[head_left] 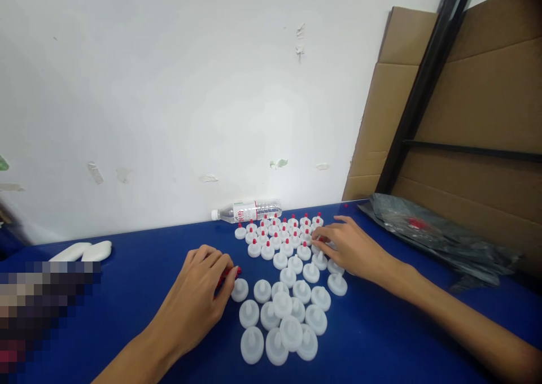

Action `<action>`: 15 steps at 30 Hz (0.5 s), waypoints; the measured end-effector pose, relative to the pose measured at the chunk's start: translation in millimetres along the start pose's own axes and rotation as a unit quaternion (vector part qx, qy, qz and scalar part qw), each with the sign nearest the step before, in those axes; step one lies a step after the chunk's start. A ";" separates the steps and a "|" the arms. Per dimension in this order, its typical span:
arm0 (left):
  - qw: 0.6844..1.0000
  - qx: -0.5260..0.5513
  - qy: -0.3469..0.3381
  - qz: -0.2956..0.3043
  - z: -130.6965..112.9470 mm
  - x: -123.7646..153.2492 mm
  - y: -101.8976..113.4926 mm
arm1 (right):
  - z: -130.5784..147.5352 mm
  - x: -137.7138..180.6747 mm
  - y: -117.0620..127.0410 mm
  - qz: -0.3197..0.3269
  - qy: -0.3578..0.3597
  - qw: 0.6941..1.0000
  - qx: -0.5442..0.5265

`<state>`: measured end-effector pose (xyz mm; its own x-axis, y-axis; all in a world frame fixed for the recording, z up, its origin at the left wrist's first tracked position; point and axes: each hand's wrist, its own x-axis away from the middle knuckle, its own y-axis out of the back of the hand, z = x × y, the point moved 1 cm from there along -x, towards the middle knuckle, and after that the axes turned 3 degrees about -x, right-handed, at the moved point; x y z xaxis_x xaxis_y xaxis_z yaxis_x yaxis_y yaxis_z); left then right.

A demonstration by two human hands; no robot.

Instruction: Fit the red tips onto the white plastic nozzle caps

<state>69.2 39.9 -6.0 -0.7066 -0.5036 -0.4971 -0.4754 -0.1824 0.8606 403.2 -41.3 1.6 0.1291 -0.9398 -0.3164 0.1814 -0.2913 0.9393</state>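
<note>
Several white plastic nozzle caps [283, 305] lie grouped on the blue table [139, 260]. The far ones [279, 231] carry small red tips; the near ones are bare white. My left hand [203, 291] rests left of the group, fingers curled around small red tips [231, 274] that show at my fingertips. My right hand [351, 248] reaches in from the right, its thumb and forefinger pinching a red tip [322, 239] at a cap in the far rows.
A clear water bottle [248, 210] lies on its side against the white wall. Two white oblong pieces [82, 252] sit at the left. A dark plastic bag [436, 234] and cardboard sheets [478, 107] with a black bar stand at the right.
</note>
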 end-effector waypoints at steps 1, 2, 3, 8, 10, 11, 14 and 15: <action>1.000 -0.002 0.000 0.001 1.0 -0.5 -1.3 | 0.1 0.1 0.1 0.001 -0.001 1.000 0.000; 1.000 -0.003 0.001 0.002 2.3 -1.0 -2.7 | 0.3 0.1 0.3 0.001 -0.002 1.000 0.001; 1.000 -0.005 0.001 0.004 3.7 -1.4 -4.3 | 0.5 0.0 0.6 0.002 -0.002 1.000 0.001; 1.000 -0.012 -0.002 0.015 12.8 0.2 -11.8 | 1.6 -0.1 1.6 0.000 -0.003 1.000 0.001; 1.000 -0.015 -0.001 0.022 16.6 1.5 -14.4 | 1.6 0.1 1.1 0.000 -0.002 1.000 0.001; 1.000 -0.016 0.000 0.026 18.3 1.9 -15.7 | 1.6 0.2 0.7 0.000 -0.001 1.000 0.001; 0.999 -0.020 0.003 0.037 21.8 2.8 -18.7 | 1.6 0.2 -0.4 0.000 0.004 1.000 0.001; 0.999 -0.022 0.003 0.040 22.4 3.0 -19.3 | 1.8 0.1 -0.5 -0.001 0.005 1.000 0.000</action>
<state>64.6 60.8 -26.7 -0.7379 -0.5236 -0.4259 -0.3941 -0.1779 0.9017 401.4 -41.6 1.3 0.1383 -0.9374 -0.3196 0.1807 -0.2934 0.9388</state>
